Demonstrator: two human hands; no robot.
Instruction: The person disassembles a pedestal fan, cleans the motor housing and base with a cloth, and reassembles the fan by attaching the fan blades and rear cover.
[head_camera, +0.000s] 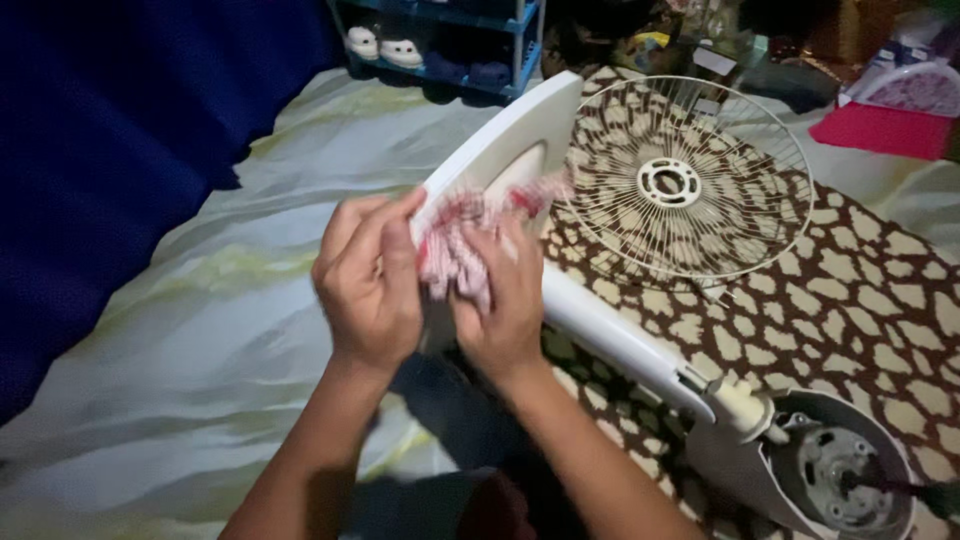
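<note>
Here the fan base (505, 140), a white flat plate, stands tilted on edge in the middle of the view, its top corner pointing up and away. Its white pole (625, 345) runs from below the hands down to the right, ending at the motor housing (820, 470), whose bare motor and shaft face the lower right corner.

Just right of the base a round wire grille (690, 180) stands tilted on a brown-and-cream spotted mat (870, 300); the grille's left rim lies near the base's edge, though whether they touch cannot be told. To the left a pale sheet (200, 340) spreads wide and flat, giving open room on that side. A dark blue cloth (110, 150) fills the upper left. At the far edge stand a blue shelf (450, 40) with shoes and a red box (880, 130), well apart from the hands.

The left hand (368, 285) is curled around the near edge of the base, fingers wrapped over its face, holding it. The right hand (505, 305) is closed on a red-and-white rag (460, 245), pressing the bunched rag against the base's face just beside the left hand; the two hands nearly touch.
</note>
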